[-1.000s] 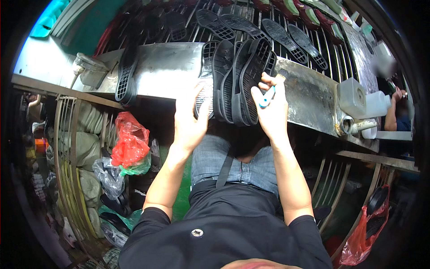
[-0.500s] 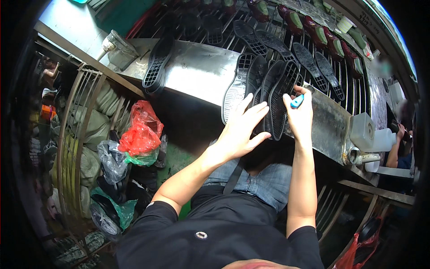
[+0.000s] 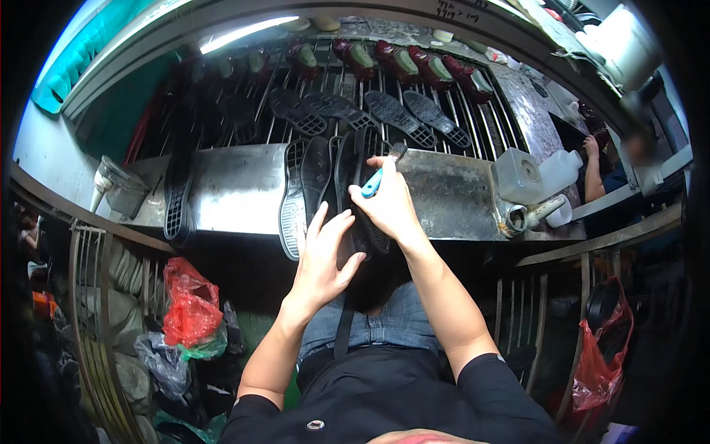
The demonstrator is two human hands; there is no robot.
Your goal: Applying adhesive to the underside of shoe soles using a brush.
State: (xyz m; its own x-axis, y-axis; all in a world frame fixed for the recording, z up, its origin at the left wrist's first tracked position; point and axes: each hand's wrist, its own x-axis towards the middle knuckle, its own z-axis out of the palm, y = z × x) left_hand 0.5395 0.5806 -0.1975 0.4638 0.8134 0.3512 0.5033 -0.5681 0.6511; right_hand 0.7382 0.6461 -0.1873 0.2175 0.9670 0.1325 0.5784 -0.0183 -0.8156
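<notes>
Several black shoe soles point(image 3: 293, 214) stand close together at the front edge of the metal bench, with their gridded heel ends away from me. My left hand point(image 3: 325, 248) is spread open, fingertips over the near part of these soles; whether it presses on them I cannot tell. My right hand point(image 3: 392, 203) is closed round a blue-handled brush point(image 3: 372, 183), whose dark head sticks out beyond the fingers over the far end of the rightmost sole point(image 3: 365, 148). That hand hides part of this sole.
More soles point(image 3: 399, 118) and dark red shoes point(image 3: 399, 62) lie on a rack of bars behind. A metal pot point(image 3: 515, 220) and plastic jugs point(image 3: 521, 176) stand at right, a grey cup with a brush point(image 3: 126, 189) at left. Plastic bags point(image 3: 191, 303) hang below. A co-worker's arm point(image 3: 592, 170) shows far right.
My view has turned, so the bench sits straighter and further left. The brush head now shows beyond my right hand. My left hand stays spread beside the soles.
</notes>
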